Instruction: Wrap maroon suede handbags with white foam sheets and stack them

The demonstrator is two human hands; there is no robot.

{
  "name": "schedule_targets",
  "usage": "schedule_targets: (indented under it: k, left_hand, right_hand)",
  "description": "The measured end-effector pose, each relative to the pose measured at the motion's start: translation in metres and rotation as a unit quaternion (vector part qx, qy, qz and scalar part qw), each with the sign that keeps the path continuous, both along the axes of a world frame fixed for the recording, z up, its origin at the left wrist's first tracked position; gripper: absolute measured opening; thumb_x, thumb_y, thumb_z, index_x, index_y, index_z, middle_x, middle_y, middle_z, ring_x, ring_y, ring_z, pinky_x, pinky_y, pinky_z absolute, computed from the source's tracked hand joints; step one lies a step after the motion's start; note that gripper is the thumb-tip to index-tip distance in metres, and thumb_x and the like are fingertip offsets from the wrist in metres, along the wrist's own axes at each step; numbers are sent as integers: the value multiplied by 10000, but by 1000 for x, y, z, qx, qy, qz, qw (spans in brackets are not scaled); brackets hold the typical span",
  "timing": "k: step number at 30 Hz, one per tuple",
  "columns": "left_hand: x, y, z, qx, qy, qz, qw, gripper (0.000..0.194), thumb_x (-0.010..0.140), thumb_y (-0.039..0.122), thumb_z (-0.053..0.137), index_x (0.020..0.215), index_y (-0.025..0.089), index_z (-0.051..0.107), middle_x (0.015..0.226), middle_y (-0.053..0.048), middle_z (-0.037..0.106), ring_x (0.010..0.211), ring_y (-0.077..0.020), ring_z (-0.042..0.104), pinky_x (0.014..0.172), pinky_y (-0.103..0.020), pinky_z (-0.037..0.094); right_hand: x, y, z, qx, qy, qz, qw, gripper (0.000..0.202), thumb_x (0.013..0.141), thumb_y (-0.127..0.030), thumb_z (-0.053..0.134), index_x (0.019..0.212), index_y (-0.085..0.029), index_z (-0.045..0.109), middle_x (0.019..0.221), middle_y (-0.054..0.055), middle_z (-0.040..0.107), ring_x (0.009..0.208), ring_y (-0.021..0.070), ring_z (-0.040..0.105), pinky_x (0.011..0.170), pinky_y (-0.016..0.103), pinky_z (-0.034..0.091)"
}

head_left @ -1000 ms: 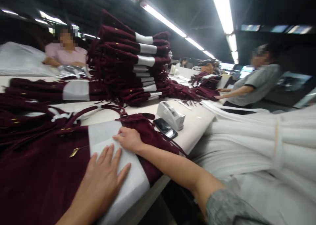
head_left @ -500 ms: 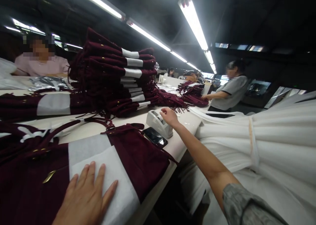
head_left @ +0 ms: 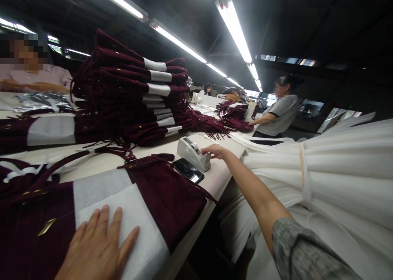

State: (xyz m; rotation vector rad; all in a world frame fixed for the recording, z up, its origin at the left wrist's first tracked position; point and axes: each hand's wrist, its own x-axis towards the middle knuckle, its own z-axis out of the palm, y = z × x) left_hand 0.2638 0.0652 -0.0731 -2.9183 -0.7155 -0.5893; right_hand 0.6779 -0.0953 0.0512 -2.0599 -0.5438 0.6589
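My left hand (head_left: 95, 243) lies flat with fingers spread on a white paper wrap (head_left: 135, 218). This wrap goes around the middle of a dark maroon bag (head_left: 172, 194) with handles and gold-coloured fittings, lying on the table. Farther off, my right hand (head_left: 216, 151) is at the near right side of a grey-white tape dispenser (head_left: 187, 149). Its thumb and fingers are pinched together by the dispenser's front end; any tape between them is too small to make out. A black phone (head_left: 188, 170) rests between the dispenser and the bag.
A tall stack of maroon bags (head_left: 123, 83) with white bands rises behind the dispenser. Bundled white material (head_left: 344, 161) hangs along the right table edge. One person (head_left: 39, 75) sits at far left; another person (head_left: 278, 112) stands at a farther maroon pile (head_left: 236, 116).
My right hand has come down from above the dispenser to its front end. My left hand stays flat on the wrap. The whole view has shifted slightly, with things sitting farther left.
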Motion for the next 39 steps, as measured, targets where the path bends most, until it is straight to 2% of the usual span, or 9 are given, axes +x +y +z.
schedule_targets:
  k: [7, 13, 17, 20, 24, 29, 32, 35, 39]
  left_hand:
    - [-5, 2, -8, 96, 101, -6, 990, 559, 834, 302, 372, 1314, 110, 586, 1442, -196, 468, 1388, -422, 318, 1126, -582, 242]
    - [-5, -2, -4, 104, 81, -3, 991, 619, 859, 354, 302, 1324, 34, 554, 1405, -255, 483, 1370, -414, 357, 1110, -567, 275]
    - [-4, -8, -2, 94, 51, 1, 994, 648, 861, 364, 255, 1327, 19, 545, 1420, -260, 463, 1379, -411, 342, 1124, -575, 240]
    - [-3, -13, 2, 103, 28, 25, 994, 684, 876, 387, 215, 1315, -29, 535, 1408, -289, 458, 1378, -406, 345, 1136, -557, 222]
    - [-4, -15, 4, 98, 31, 5, 995, 680, 863, 378, 208, 1298, -5, 565, 1388, -273, 490, 1358, -420, 372, 1126, -557, 241]
    - [-7, -10, 1, 100, 38, -12, 994, 631, 873, 319, 225, 1291, -3, 572, 1394, -278, 479, 1369, -440, 339, 1122, -582, 229]
    - [-10, -5, 1, 86, 63, -36, 994, 564, 855, 311, 314, 1294, 98, 597, 1403, -238, 490, 1368, -449, 339, 1100, -609, 252]
    - [-12, -5, 8, 64, 88, -61, 992, 509, 841, 280, 373, 1272, 181, 625, 1391, -197, 519, 1356, -449, 361, 1076, -620, 286]
    - [-8, -16, 24, 47, 81, -21, 995, 510, 867, 302, 381, 1272, 98, 616, 1367, -240, 529, 1349, -447, 373, 1090, -604, 287]
  right_hand:
    - [-11, -4, 5, 86, -60, -30, 994, 167, 730, -285, 733, 654, -150, 673, 773, 52, 692, 757, 146, 572, 710, 262, 443]
    - [-29, -32, 13, 187, -137, -30, 972, 299, 722, -452, 732, 705, -154, 707, 801, 52, 698, 781, 146, 575, 724, 243, 430]
    - [-34, -49, 13, 187, -122, -23, 974, 329, 664, -449, 778, 709, -127, 733, 599, 27, 624, 596, 112, 514, 596, 234, 402]
    - [-35, -59, 3, 176, -90, -27, 980, 327, 633, -430, 794, 692, -112, 740, 534, 15, 582, 506, 88, 457, 516, 228, 361]
    - [-35, -66, -21, 182, -50, -46, 981, 325, 586, -409, 821, 654, -105, 732, 501, 9, 556, 476, 76, 428, 481, 223, 340]
    - [-38, -63, -52, 228, -2, -77, 971, 419, 544, -475, 834, 705, -105, 720, 557, 18, 575, 506, 91, 459, 510, 247, 392]
    - [-42, -59, -66, 257, 5, -95, 962, 462, 518, -536, 829, 665, -129, 667, 590, 26, 585, 536, 107, 489, 553, 266, 437]
    - [-43, -55, -75, 272, -9, -113, 956, 483, 521, -579, 810, 658, -154, 627, 619, 27, 604, 557, 117, 515, 589, 271, 464]
    - [-39, -56, -84, 265, -69, -147, 951, 446, 559, -567, 787, 693, -166, 647, 607, 11, 625, 562, 123, 530, 610, 258, 470]
